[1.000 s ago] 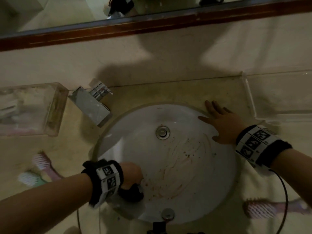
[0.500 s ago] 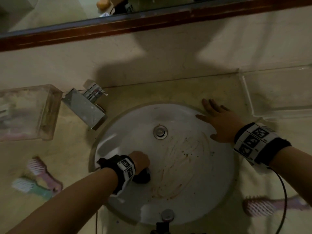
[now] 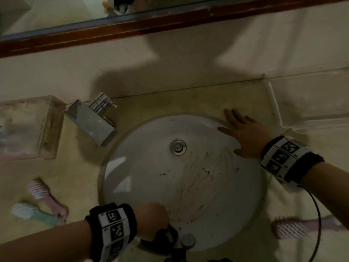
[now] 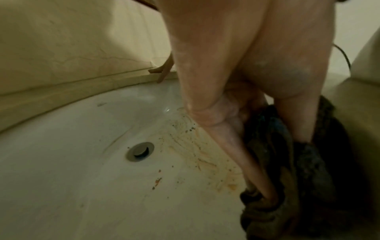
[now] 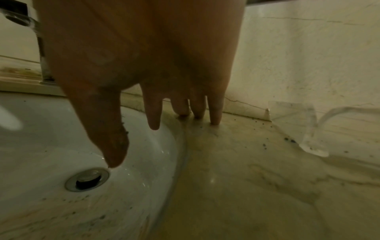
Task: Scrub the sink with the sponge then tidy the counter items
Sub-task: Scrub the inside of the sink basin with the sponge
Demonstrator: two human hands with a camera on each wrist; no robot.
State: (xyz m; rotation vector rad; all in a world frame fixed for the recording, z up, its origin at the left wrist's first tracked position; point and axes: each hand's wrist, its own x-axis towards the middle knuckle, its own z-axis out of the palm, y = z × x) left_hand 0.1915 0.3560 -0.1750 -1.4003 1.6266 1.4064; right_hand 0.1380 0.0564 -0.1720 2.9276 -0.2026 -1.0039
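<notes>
Sponge moved nearer — 3 brushes.

The left hand grips a dark sponge against the white sink, beside brown smears and specks. The drain sits left of the fingers.

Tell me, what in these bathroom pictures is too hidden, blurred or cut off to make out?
- Sponge: head view, mostly under the left hand; shape unclear.
- Clear box contents: head view, blurred behind cloudy walls.
- Pink brush: head view, handle crossed by the right arm and cable.
- Faucet: right wrist view, mostly behind the right hand.
</notes>
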